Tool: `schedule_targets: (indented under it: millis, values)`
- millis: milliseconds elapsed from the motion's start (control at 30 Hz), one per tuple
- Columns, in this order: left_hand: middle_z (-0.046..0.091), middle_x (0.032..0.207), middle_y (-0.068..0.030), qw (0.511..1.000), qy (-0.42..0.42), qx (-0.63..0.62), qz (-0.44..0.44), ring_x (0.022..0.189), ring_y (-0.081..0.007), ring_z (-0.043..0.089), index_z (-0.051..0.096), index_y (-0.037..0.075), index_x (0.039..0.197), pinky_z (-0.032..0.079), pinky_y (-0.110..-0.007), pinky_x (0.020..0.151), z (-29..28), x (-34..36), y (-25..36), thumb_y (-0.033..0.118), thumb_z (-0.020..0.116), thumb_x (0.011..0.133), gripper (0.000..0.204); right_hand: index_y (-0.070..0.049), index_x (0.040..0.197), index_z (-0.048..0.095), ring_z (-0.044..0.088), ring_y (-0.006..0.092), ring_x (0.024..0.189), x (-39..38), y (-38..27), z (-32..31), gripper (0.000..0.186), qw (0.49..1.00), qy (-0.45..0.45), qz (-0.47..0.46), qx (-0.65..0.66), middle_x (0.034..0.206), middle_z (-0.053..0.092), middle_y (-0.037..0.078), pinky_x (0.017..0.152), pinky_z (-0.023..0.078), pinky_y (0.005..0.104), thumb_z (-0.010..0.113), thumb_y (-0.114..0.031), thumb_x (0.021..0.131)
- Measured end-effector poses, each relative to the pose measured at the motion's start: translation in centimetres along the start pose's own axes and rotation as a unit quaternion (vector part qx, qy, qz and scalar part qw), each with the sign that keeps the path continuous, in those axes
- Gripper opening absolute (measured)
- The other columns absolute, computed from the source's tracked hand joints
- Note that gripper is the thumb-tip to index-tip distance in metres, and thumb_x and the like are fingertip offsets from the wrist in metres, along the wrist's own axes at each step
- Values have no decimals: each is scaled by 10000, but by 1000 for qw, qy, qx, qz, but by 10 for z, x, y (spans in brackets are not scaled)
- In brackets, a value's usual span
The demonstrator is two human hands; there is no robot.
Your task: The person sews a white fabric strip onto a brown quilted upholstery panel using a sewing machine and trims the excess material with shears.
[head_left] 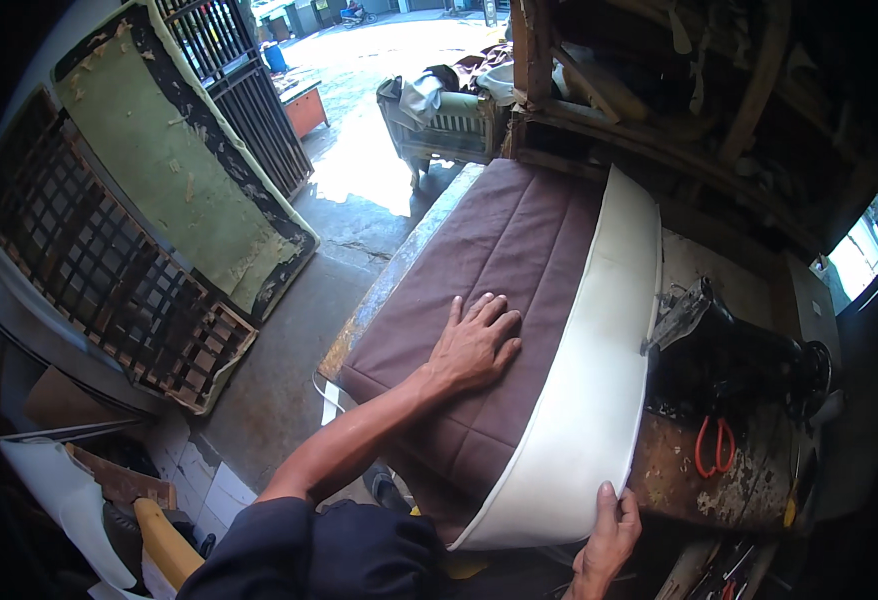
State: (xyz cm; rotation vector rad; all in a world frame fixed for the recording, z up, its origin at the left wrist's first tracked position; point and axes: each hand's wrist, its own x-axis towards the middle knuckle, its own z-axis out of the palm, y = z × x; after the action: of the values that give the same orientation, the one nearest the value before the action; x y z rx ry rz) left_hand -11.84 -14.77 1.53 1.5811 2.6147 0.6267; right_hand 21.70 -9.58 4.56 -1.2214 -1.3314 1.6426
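A large brown quilted upholstery cover (504, 245) with stitched lines lies over the worktable, and a wide cream-white band (599, 370) runs along its right side. My left hand (474, 345) rests on the brown part, palm down with fingers spread. At the band's near right corner, my right hand (609, 535) pinches the white edge between thumb and fingers. Just right of the band stands a black sewing machine (729, 350); its needle area is close to the band's edge, and I cannot tell whether the edge is under the needle.
Red-handled pliers (716, 447) lie on the worn tabletop (679, 480) near the machine. Wooden furniture frames (649, 120) rise behind. Leaning at the left are a green padded panel (174, 160) and a webbed wooden frame (119, 270). A slatted armchair (449, 120) stands near the sunlit opening.
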Motion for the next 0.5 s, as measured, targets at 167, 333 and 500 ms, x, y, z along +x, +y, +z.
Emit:
schedule_targets:
  millis: [167,333,500]
  values:
    - [423,1599,-168,1000,-3,3,-13,1550,-345,304,535,125,1472,174,-654,1245,-3,-4,-3,407,551,1039,517,32,1109,670,642,135,916,3,-11,3,210,999,-2,46,-16,993,715,91,849,507,288,703,-139,991]
    - [418,1600,-179,1000,9,-10,-7,1544,-353,314,527,125,1468,176,-674,1234,4,-6,-4,409,539,1038,515,25,1218,690,636,159,981,0,-17,-9,320,986,-23,72,-145,1091,718,98,860,500,279,700,-209,1000]
    - [421,1597,-181,1000,19,-23,-10,1544,-363,311,525,118,1468,170,-683,1231,2,-10,-12,398,540,1032,518,39,1199,683,652,181,1007,7,-22,0,229,995,-22,91,27,1124,708,86,892,522,307,674,-54,990]
